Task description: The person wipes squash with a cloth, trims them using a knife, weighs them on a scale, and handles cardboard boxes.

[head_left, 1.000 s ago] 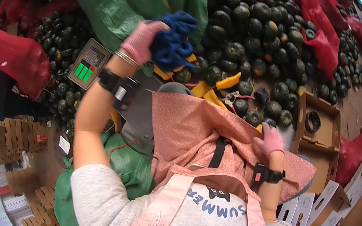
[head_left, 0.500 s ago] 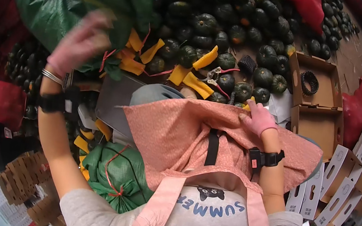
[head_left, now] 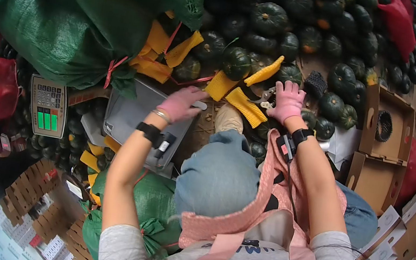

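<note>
My left hand [head_left: 182, 103], in a pink glove, reaches over the right edge of a grey scale platform [head_left: 137, 110], fingers stretched out to the right. A small pale grey piece [head_left: 200, 105] shows by its fingertips; whether the hand touches it I cannot tell. My right hand [head_left: 287, 102], gloved in pink too, is open with fingers spread above the dark green pumpkins. Metal pruning shears [head_left: 266, 97] lie beside it, partly hidden by the hand. Yellow foam net sleeves [head_left: 247, 108] are scattered between the hands.
A big green woven sack [head_left: 61, 25] stands at upper left, a scale display [head_left: 48, 106] below it. Another green sack [head_left: 127, 193] sits by my left knee. Pumpkins [head_left: 269, 19] are heaped ahead. An open cardboard box [head_left: 379, 181] stands at right.
My left hand has come down from the green sack towards the scale platform. My right hand has left the apron and moved forward to the shears. The apron has dropped off my left knee.
</note>
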Available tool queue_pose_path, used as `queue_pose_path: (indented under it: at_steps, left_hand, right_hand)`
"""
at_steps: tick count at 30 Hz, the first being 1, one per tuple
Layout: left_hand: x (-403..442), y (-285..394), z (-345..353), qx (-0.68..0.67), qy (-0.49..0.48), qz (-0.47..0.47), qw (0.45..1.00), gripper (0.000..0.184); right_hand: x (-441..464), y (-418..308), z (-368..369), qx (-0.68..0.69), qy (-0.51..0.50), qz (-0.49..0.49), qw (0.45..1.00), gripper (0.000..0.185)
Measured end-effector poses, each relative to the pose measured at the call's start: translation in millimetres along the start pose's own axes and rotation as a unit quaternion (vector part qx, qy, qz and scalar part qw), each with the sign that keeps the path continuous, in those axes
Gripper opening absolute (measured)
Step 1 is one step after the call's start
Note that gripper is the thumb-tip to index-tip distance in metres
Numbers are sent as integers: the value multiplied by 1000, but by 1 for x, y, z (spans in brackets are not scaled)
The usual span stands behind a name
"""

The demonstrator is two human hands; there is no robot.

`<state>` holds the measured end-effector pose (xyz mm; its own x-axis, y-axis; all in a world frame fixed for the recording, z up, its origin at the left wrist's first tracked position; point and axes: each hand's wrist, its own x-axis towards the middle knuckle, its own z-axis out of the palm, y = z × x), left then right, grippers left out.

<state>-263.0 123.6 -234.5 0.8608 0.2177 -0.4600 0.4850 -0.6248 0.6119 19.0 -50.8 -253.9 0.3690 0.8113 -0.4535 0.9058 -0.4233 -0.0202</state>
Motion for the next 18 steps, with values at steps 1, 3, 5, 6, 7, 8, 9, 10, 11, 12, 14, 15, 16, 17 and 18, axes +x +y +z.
queue_pose_path:
  at_steps: [1, 3, 5, 6, 7, 8, 9, 10, 11, 12, 14, 15, 16, 17, 18]
  left_hand:
    - [11, 4, 13, -40, 36, -37, 998, 57]
    - [42, 24, 28, -48, 65, -199, 977, 76]
    - [66, 36, 48, -11, 51, -259, 964, 84]
    - [76, 41, 55, 7, 44, -287, 957, 88]
    - [84, 45, 61, -9, 27, -295, 955, 86]
    - [91, 50, 65, -25, 9, -302, 953, 84]
    - [95, 52, 68, -40, -11, -309, 950, 82]
    - [98, 52, 71, -22, 6, -308, 951, 76]
    - [100, 52, 73, -6, 23, -308, 951, 70]
    - [100, 52, 77, 11, 41, -310, 950, 64]
    - [97, 49, 87, 6, 93, -268, 959, 55]
    - [95, 47, 89, 4, 120, -246, 962, 50]
    - [94, 44, 90, 11, 148, -227, 962, 47]
    - [90, 40, 86, -25, 133, -215, 967, 47]
    - [85, 35, 77, -62, 117, -200, 971, 47]
  right_hand:
    - [2, -7, 5, -5, 16, 10, 1000, 74]
    - [0, -14, 22, -2, 79, 29, 996, 68]
    - [-2, -12, 36, -13, 110, 8, 994, 64]
    - [-3, -9, 31, 1, 86, 0, 996, 64]
    - [-5, -4, 24, 15, 62, -9, 998, 65]
    - [-9, 2, 21, 41, 85, -12, 995, 63]
    - [-15, 7, 16, 54, 107, 5, 993, 64]
    - [-19, 15, 13, 86, 148, 14, 985, 65]
    - [-23, 23, 11, 119, 188, 21, 975, 65]
    - [-25, 32, 8, 173, 152, 71, 971, 69]
    - [-32, 43, 3, 228, 177, 186, 939, 76]
    - [-37, 45, -14, 239, 149, 263, 923, 78]
    - [-36, 53, -26, 259, 78, 325, 906, 77]
    - [-37, 65, -31, 276, 6, 386, 880, 77]
    - [-39, 80, -22, 320, -21, 351, 880, 74]
